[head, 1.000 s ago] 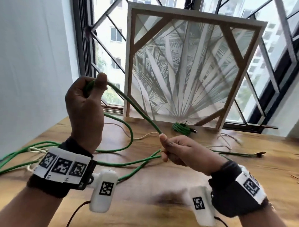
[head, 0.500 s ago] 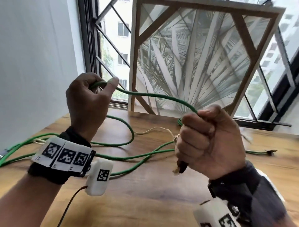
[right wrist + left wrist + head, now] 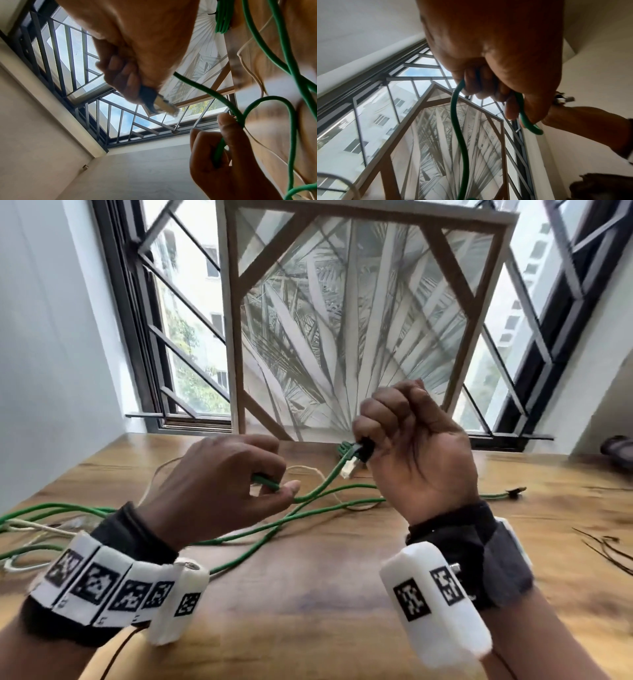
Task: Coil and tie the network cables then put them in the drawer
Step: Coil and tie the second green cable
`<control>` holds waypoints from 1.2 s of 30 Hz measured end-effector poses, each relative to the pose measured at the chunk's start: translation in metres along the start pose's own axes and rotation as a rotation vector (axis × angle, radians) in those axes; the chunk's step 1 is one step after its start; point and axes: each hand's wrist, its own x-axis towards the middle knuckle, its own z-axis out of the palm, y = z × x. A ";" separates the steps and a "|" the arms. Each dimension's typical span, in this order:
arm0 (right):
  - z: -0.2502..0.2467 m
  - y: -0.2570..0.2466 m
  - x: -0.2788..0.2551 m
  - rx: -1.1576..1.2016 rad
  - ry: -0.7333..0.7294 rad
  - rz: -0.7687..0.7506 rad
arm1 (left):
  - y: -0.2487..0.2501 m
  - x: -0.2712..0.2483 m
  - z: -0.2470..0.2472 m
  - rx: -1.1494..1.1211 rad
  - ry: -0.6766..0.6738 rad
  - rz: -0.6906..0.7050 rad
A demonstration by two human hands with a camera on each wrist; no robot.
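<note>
Wooden table (image 3: 308, 594) is taking up the lower part of the head view, w/ a big framed palm-leaf panel (image 3: 359, 320) leaning upright at its far edge against the barred window (image 3: 178, 337). White wall running along the left.

Green network cable (image 3: 239, 537) is sprawling in long loose loops across the table, trailing off the left side; one far end w/ a dark plug is lying on the wood out to the right. A thin cream cord (image 3: 308, 470) is lying among the green loops. Behind the hands, near the foot of the panel, a small green bundle (image 3: 223, 20) is sitting – mostly hidden in head view, clearer from the right wrist cam.

Left hand (image 3: 219, 484) is hovering over the table, fingers curled round a bend of the green cable, thumb and forefinger pinching it; left wrist cam is showing the cable looping out both sides of the fist.

Right hand (image 3: 414, 453) is raised a bit higher, just beside the left, fingers closed in a fist round the cable's dark boot – the clear connector (image 3: 349, 469) is sticking out below the fingertips. A short run of cable is hanging between the two hands
</note>
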 end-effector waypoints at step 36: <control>-0.004 0.058 -0.014 -1.108 -0.157 0.212 | 0.016 -0.001 -0.022 0.169 0.448 0.184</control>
